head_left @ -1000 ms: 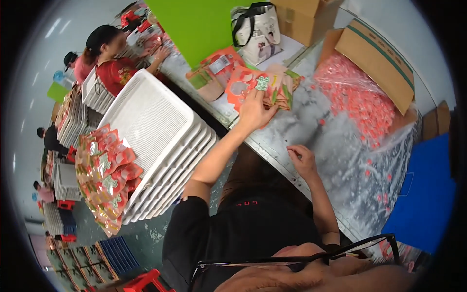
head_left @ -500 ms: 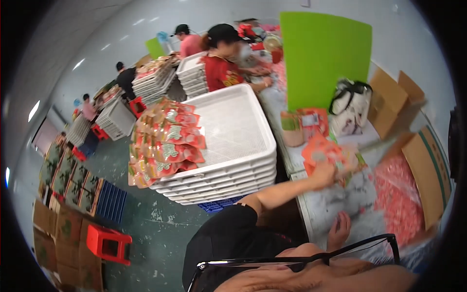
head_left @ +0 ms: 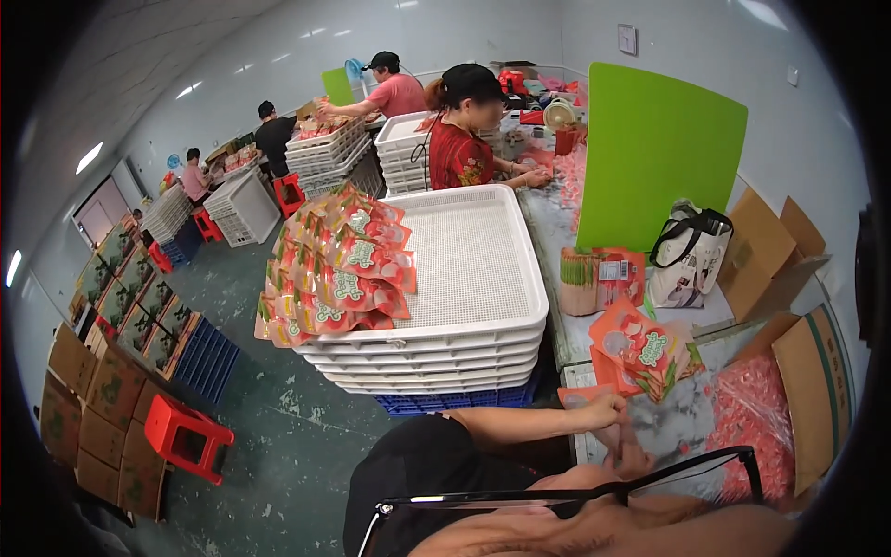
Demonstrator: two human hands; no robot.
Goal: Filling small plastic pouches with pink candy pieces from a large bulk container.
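My left hand [head_left: 607, 413] is closed on an orange-red snack pouch [head_left: 577, 396] at the near edge of the marbled table. Most of that pouch is hidden behind the hand. Close below it is my right hand [head_left: 635, 459], somewhat blurred, its fingers drawn in toward the left one; what they grip is hidden. Just beyond the hands, a few printed orange-red pouches [head_left: 643, 351] lie overlapping on the table. To the right sits a heap of small pink wrapped pieces [head_left: 754, 418], partly under clear plastic, beside a cardboard flap.
Stacked white mesh trays [head_left: 473, 260] stand left of the table, with filled pouches [head_left: 339, 269] overlapping on the top one. A green board [head_left: 661, 158], a tote bag [head_left: 689, 255] and an open carton [head_left: 772, 251] stand behind. A co-worker [head_left: 461, 148] sits farther along; a red stool [head_left: 188, 438] is at left.
My left hand has moved from the pouches on the table back toward me, near my right hand, and now grips a pouch. My right hand's fingers have drawn in. The head view has shifted.
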